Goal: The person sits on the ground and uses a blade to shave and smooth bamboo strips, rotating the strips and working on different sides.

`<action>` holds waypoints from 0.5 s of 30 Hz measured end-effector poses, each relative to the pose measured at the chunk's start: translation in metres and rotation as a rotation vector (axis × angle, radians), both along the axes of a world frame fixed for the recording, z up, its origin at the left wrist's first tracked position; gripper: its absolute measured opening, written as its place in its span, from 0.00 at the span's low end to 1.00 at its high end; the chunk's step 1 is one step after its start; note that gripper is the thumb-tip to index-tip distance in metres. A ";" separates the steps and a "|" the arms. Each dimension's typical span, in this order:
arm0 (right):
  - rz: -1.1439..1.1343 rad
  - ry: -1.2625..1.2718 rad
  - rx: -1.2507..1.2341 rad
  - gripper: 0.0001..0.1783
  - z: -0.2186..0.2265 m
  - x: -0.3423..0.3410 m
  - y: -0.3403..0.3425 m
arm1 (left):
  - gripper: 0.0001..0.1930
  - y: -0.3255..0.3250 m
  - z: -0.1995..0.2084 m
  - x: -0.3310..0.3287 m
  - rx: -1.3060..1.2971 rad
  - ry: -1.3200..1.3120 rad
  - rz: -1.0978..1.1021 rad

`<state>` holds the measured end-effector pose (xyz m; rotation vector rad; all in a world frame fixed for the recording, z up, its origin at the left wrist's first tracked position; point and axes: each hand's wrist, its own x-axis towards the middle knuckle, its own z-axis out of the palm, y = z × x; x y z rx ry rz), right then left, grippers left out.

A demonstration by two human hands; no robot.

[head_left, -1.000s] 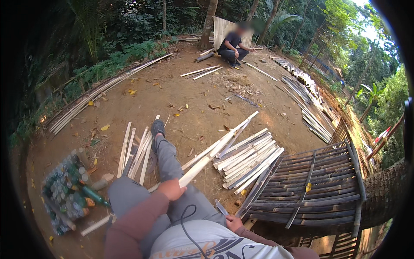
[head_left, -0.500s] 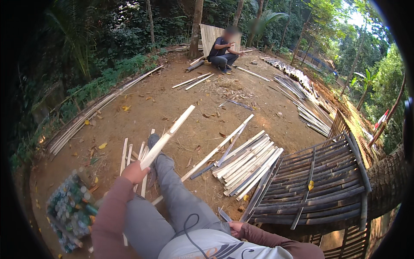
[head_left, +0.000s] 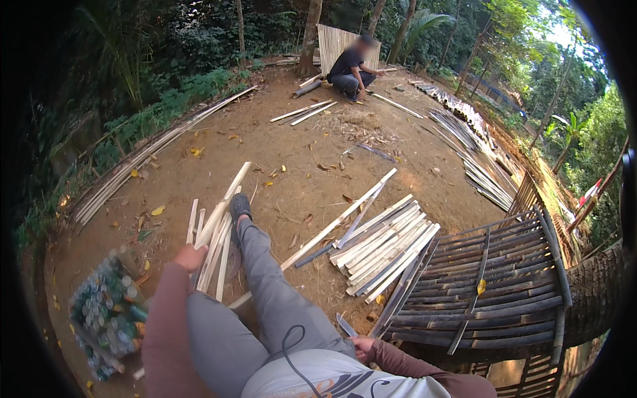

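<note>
Gripping a short grey metal blade (head_left: pixel 346 324) near the lap, the right hand (head_left: pixel 363 345) stays closed; farther left, the left hand (head_left: pixel 190 256) grasps a long pale split bamboo strip (head_left: pixel 224 205) above the slat pile (head_left: pixel 213 247)

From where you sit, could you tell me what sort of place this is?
Probably an outdoor bamboo-working yard in a wooded clearing: split bamboo slats piled on bare dirt ground, a woven bamboo panel to the right, and trees all round.
</note>
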<state>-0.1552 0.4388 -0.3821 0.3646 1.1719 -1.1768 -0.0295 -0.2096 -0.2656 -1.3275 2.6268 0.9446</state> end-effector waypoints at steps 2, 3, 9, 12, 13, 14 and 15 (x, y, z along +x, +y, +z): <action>-0.002 -0.020 -0.023 0.05 0.001 -0.002 0.008 | 0.37 0.021 0.026 -0.006 0.093 -0.006 -0.020; 0.007 -0.031 -0.044 0.04 0.000 -0.003 0.007 | 0.36 0.026 0.035 -0.004 0.089 -0.003 -0.017; 0.210 -0.009 -0.211 0.08 -0.017 -0.028 0.016 | 0.33 0.034 0.052 0.004 0.084 -0.005 -0.063; 0.384 0.253 0.099 0.12 -0.046 -0.058 0.016 | 0.31 0.032 0.044 0.010 0.056 0.011 -0.055; 0.498 0.421 0.275 0.14 -0.055 -0.064 0.016 | 0.30 0.037 0.047 0.013 0.031 0.012 -0.064; 0.518 0.515 0.401 0.17 -0.065 -0.066 0.013 | 0.30 0.037 0.052 0.016 -0.004 0.015 -0.066; 0.534 0.620 0.535 0.21 -0.077 -0.074 0.020 | 0.30 0.036 0.052 0.019 -0.041 0.017 -0.098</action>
